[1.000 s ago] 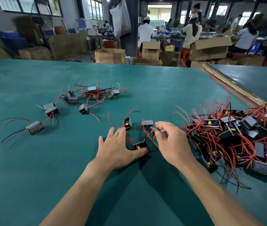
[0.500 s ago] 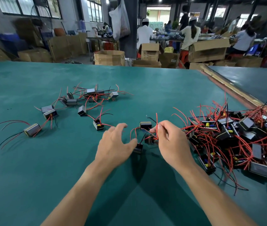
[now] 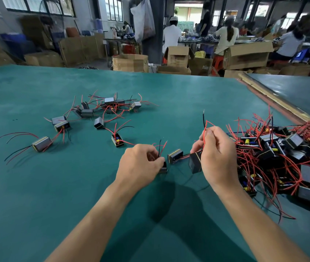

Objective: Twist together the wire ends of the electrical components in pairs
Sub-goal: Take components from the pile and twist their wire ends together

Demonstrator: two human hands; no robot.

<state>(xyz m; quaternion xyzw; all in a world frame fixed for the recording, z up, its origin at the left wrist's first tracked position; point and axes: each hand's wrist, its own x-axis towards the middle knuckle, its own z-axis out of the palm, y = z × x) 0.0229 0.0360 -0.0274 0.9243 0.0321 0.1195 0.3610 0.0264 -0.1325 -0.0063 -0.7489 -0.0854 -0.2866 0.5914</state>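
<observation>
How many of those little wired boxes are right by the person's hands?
3: one box under the left hand, one lying between the hands, one in the right hand. Palms may hide others.

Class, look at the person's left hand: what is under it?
Under the left hand a small dark component pokes out, red and black wires rising from it. Most of its body is covered by the fingers.

small grey box-shaped components with red and black wire leads lie on the green desk [image 3: 36, 186]. a joined string of them [image 3: 86, 118] sprawls toward the far left; a tangled heap [image 3: 282, 156] crowds the right edge. three components sit near the middle: one [image 3: 163, 168] upright, one [image 3: 175, 156] on its side, one [image 3: 194, 163] lifted, its red wire [image 3: 204, 137] rising.
</observation>
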